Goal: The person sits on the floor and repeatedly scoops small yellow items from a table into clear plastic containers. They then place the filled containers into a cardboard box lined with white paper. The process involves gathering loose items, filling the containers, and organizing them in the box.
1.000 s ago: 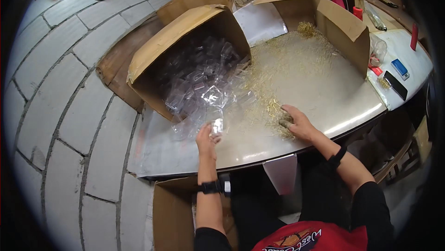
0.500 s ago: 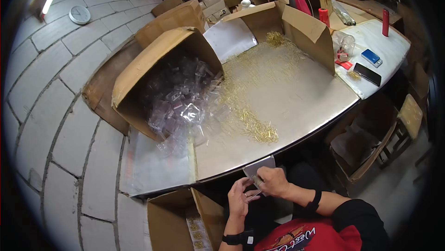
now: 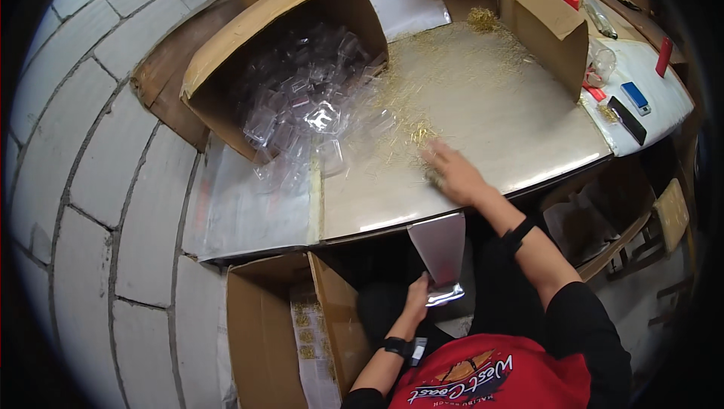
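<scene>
My right hand reaches over the table, fingers stretched out and slightly blurred, at the near end of a spread of thin gold-coloured metal pins. Whether any pins lie beneath its fingers is hidden. Below the table's front edge, my left hand is closed on a small clear plastic box. That box sits at the narrow lower end of a grey, tapering chute. A heap of similar clear boxes spills from a carton tipped on its side at left.
An open carton beside my left arm holds a row of clear boxes with gold pins. Cardboard flaps wall the table's back right. A phone, a blue device and a red cylinder lie or stand farther right.
My right hand has left the chute and moved up onto the table by the pins. My left hand has shifted to the chute's lower end with a clear box. The view has tilted downward.
</scene>
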Action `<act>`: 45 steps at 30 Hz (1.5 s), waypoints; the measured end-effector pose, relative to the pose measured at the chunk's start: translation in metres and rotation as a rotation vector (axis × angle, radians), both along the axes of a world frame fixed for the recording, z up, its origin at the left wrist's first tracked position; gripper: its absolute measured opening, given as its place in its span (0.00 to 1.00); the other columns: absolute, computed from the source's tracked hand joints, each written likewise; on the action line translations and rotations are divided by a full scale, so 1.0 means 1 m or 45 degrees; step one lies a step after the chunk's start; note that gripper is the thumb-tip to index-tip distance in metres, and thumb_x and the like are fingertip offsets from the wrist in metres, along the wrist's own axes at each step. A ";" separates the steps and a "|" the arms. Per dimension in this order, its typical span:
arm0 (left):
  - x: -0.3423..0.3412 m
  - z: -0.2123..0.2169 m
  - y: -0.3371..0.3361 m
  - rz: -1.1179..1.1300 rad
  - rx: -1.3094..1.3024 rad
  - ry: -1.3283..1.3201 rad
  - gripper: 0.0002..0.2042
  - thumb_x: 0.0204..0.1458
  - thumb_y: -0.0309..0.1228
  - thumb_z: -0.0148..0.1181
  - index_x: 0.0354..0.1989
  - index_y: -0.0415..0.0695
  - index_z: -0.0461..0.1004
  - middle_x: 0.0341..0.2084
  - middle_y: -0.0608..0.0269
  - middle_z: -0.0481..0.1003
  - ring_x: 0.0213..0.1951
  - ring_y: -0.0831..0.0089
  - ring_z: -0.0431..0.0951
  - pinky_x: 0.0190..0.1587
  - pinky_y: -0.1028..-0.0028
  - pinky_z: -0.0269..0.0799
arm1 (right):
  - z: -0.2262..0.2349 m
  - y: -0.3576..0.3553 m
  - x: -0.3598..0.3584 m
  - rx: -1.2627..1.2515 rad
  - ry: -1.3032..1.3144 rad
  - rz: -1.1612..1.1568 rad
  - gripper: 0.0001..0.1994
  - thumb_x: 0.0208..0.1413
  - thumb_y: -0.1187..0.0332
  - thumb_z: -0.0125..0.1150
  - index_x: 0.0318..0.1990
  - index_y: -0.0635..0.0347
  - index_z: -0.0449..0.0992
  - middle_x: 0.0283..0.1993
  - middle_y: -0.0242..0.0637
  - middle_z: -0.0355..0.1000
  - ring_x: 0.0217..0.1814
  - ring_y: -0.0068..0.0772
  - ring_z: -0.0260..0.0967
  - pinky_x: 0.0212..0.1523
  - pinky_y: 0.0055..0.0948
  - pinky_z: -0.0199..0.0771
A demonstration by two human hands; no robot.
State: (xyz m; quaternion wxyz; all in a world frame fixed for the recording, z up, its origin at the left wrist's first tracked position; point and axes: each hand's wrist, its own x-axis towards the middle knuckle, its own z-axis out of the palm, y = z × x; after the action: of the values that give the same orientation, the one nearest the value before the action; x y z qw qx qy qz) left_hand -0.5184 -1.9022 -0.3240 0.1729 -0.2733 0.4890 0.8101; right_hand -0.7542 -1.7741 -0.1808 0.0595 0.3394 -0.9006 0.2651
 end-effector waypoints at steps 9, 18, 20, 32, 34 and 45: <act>-0.001 0.019 0.015 0.027 0.233 0.085 0.29 0.62 0.51 0.34 0.56 0.35 0.61 0.47 0.48 0.72 0.38 0.49 0.80 0.28 0.68 0.80 | 0.041 -0.026 0.048 0.101 -0.388 -0.042 0.15 0.56 0.60 0.52 0.43 0.61 0.76 0.52 0.46 0.69 0.54 0.47 0.65 0.54 0.39 0.65; -0.011 0.000 0.008 0.016 0.322 0.196 0.26 0.62 0.51 0.38 0.52 0.37 0.64 0.41 0.51 0.75 0.34 0.49 0.80 0.24 0.67 0.79 | -0.006 -0.007 0.085 -0.114 0.281 0.123 0.19 0.56 0.66 0.51 0.52 0.67 0.67 0.59 0.46 0.63 0.64 0.48 0.56 0.63 0.39 0.57; -0.009 -0.006 0.007 0.021 0.339 0.172 0.26 0.62 0.49 0.38 0.52 0.36 0.64 0.41 0.50 0.75 0.35 0.50 0.80 0.24 0.67 0.80 | 0.000 0.003 0.115 -0.078 0.234 0.115 0.19 0.52 0.69 0.54 0.51 0.67 0.68 0.58 0.46 0.64 0.63 0.47 0.58 0.62 0.39 0.59; -0.010 0.004 0.016 0.099 0.230 0.167 0.23 0.62 0.46 0.38 0.53 0.38 0.64 0.41 0.53 0.75 0.36 0.62 0.81 0.24 0.68 0.81 | 0.022 -0.030 0.101 -0.142 0.298 0.598 0.17 0.51 0.68 0.58 0.50 0.57 0.71 0.55 0.39 0.68 0.62 0.42 0.61 0.60 0.37 0.62; -0.014 0.005 0.018 0.092 0.208 0.133 0.23 0.62 0.45 0.38 0.54 0.38 0.63 0.43 0.52 0.75 0.36 0.63 0.80 0.24 0.68 0.81 | -0.003 -0.043 0.077 -0.006 0.357 0.658 0.18 0.54 0.65 0.56 0.53 0.54 0.70 0.59 0.36 0.66 0.65 0.40 0.58 0.61 0.38 0.60; -0.004 -0.018 0.008 0.065 0.264 0.216 0.22 0.63 0.41 0.35 0.57 0.38 0.61 0.45 0.52 0.73 0.40 0.61 0.79 0.25 0.68 0.81 | -0.001 0.028 0.112 -0.160 0.272 0.136 0.21 0.45 0.76 0.56 0.52 0.62 0.69 0.58 0.43 0.65 0.63 0.44 0.59 0.61 0.41 0.61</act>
State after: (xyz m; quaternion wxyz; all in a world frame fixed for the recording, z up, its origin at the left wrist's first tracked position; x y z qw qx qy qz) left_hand -0.5220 -1.8944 -0.3421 0.1375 -0.1967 0.4085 0.8806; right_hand -0.6427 -1.7462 -0.1818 0.1618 0.4087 -0.8514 0.2861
